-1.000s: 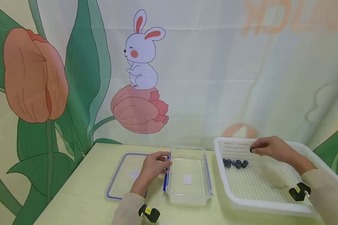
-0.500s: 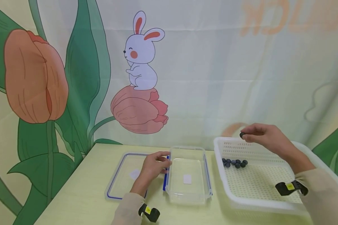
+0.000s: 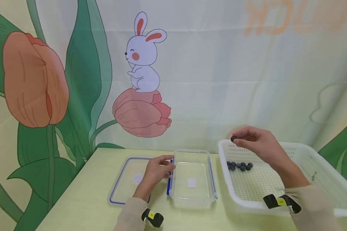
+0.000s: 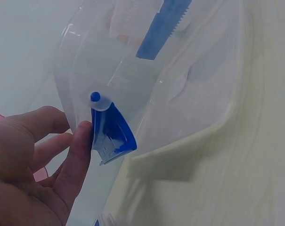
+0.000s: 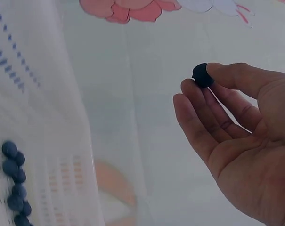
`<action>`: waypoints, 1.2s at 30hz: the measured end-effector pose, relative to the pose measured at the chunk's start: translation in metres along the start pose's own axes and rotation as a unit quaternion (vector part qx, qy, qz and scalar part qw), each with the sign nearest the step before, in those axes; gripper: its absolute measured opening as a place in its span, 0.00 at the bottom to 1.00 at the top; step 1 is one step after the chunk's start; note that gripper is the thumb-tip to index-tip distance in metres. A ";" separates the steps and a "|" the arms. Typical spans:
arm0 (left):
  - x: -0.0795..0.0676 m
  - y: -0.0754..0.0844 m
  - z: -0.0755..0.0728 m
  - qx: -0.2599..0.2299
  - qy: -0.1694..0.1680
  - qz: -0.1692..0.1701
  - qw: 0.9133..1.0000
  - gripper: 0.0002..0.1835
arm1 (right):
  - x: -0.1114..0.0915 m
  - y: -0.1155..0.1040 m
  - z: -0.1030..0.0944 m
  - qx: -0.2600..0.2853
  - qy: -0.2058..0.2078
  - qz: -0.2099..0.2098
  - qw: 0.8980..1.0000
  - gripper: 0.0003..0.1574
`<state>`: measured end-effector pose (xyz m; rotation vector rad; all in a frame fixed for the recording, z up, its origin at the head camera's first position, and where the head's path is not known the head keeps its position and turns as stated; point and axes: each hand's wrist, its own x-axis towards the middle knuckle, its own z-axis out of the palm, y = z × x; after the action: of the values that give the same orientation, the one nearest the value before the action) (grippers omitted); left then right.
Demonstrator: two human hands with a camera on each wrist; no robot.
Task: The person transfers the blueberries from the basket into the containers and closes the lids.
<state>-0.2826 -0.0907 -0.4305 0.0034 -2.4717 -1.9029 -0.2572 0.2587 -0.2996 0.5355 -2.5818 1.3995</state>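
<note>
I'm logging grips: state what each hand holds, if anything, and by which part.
The right hand pinches a blueberry by its sides. The left hand touches the clear food container beside a blue latch; whether it grips cannot be told.

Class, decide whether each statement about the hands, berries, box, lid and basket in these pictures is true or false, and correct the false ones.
1. The right hand pinches a dark berry. True.
2. The left hand touches the clear box. True.
3. The lid is on the box. False: it lies on the table.
4. The loose berries lie in the box. False: they lie in the white basket.
</note>
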 end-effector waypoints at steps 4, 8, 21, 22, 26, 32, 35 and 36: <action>0.000 0.000 0.000 -0.003 0.001 -0.001 1.000 0.22 | -0.003 -0.006 0.017 0.023 0.001 -0.035 0.999 0.15; 0.000 0.000 0.000 -0.004 0.002 -0.004 1.000 0.22 | -0.008 -0.011 0.034 0.028 0.004 -0.020 0.999 0.17; -0.001 -0.001 -0.001 -0.006 -0.002 -0.003 1.000 0.22 | -0.017 -0.021 0.087 0.056 -0.026 -0.002 0.998 0.13; -0.001 -0.001 -0.001 -0.006 -0.002 -0.002 1.000 0.22 | -0.017 -0.022 0.091 0.054 -0.030 -0.007 0.998 0.13; -0.001 -0.001 -0.002 -0.006 -0.001 -0.001 1.000 0.22 | -0.017 -0.022 0.107 0.050 -0.049 -0.031 0.997 0.11; -0.001 -0.001 0.000 0.000 0.003 -0.005 1.000 0.22 | -0.019 -0.020 0.127 0.063 -0.084 -0.036 0.994 0.09; -0.001 -0.001 0.000 0.001 0.001 -0.002 1.000 0.22 | -0.020 -0.018 0.136 0.072 -0.101 -0.032 0.992 0.08; -0.001 -0.002 0.000 0.000 0.000 -0.001 1.000 0.23 | -0.020 -0.018 0.139 0.074 -0.108 -0.032 0.991 0.08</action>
<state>-0.2814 -0.0909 -0.4321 0.0052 -2.4721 -1.9032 -0.2273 0.1382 -0.3684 0.8274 -2.6064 1.6023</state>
